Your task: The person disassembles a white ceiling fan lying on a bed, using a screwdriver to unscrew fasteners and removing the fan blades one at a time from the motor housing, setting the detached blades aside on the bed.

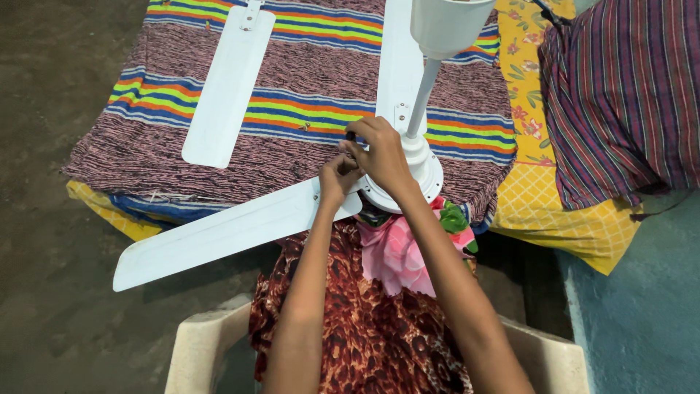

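A striped woven cloth point(292, 102), coarse and banded in bright colours, covers a low bed in the upper half of the frame. On it lies a loose white fan blade point(227, 84), flat, smooth and long. The white ceiling fan point(408, 171) sits at centre frame with its slim rod rising to a cup-shaped cover point(446, 25) whose inside is hidden. Another blade point(219, 233) runs to the lower left. The right hand point(383, 157) and left hand point(337, 179) meet at the hub's edge, fingers pinched together on something too small to tell.
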